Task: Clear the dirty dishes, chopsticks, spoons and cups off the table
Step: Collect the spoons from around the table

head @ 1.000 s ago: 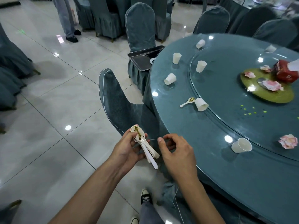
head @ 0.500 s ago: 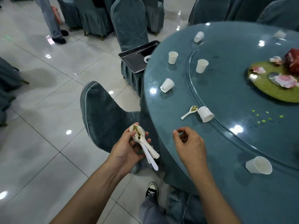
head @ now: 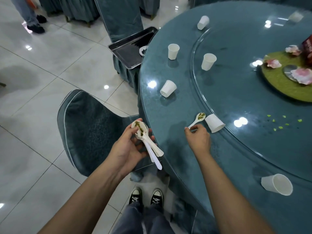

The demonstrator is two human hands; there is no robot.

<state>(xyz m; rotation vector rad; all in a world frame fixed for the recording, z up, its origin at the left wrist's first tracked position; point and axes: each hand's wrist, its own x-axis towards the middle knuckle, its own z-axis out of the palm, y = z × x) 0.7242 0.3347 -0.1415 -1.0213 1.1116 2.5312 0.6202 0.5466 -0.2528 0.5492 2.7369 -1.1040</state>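
Reached forward with right hand [head: 199, 140] since half a second ago, from the worktop [head: 177, 166] rim out to the lone spoon [head: 197, 120]. Now pinches its handle end between thumb and forefinger, with the green-flecked bowl pointing away and resting on the worktop.

Ahead and right of both hands: round blue worktop, with glass turntable [head: 236, 102] beyond the right hand. Left of the left hand [head: 130, 149]: covered chair [head: 87, 129]. Far ahead of the left hand: metal tray [head: 125, 54] on another chair, at the worktop rim.

Just past the right fingertips, beside the spoon bowl: tipped cup [head: 214, 123] on its side at the turntable edge. Right of and nearer than the right hand: near cup [head: 276, 184], also on its side. Ahead, between the hands: third cup [head: 168, 88], toppled. Beyond it: left upright cup [head: 173, 51], right upright cup [head: 208, 61], then far cup [head: 203, 22], tilted.

Left hand curled around spoon stack [head: 146, 139] off the worktop rim, soiled bowls up by the thumb, handles slanting toward the right forearm.
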